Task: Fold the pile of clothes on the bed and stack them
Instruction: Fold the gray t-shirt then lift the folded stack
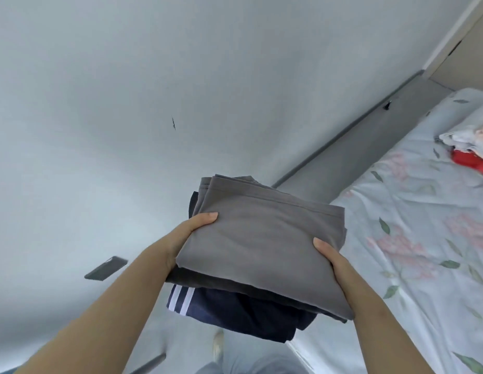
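The left hand (193,228) and right hand (329,256) gripped the stack (251,238) from opposite sides, thumbs on top (fingers hidden beneath), likely to keep the folds from sliding. It was held up beside the bed (397,211), well apart from the pile (470,141).

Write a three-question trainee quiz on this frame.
1. True or false: the left hand and the right hand both hold the stack, thumbs on top.
2. Which garment has white stripes? A: the grey one on top. B: the navy garment at the bottom. C: a red one on the floor.
3. Fill in: the pile of white and red clothes lies on the ___.
Key: 1 true; 2 B; 3 bed.
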The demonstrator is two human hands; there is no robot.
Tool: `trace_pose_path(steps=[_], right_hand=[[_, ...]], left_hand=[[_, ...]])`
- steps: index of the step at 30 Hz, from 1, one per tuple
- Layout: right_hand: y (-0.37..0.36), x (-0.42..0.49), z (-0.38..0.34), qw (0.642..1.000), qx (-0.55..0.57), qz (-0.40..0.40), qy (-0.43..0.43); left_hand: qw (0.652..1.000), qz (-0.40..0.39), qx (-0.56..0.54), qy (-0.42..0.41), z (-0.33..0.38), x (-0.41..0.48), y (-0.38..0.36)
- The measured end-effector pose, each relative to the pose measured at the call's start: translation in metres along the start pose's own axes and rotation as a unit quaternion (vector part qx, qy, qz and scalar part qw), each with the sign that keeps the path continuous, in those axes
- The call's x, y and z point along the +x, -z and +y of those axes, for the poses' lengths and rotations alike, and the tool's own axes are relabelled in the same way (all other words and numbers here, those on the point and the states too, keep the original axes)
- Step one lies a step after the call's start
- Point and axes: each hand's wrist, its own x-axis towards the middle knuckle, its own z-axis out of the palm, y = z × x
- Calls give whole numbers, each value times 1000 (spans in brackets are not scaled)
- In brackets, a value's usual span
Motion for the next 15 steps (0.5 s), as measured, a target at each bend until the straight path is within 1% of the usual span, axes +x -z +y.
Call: trace_pose_path(steps=[3,8,12,15], right_hand=[[1,36,-26,998,46,25,24],[7,88,-85,992,92,69,50],[13,98,-125,988,114,96,45],[21,98,-143,976,152,138,71]], left_hand=[[999,-11,38,7,49,41,-9],[992,-30,123,8,137,112,-41],[981,-68,181,20,196,156,-72],[968,-99,229,40,229,190,-103]])
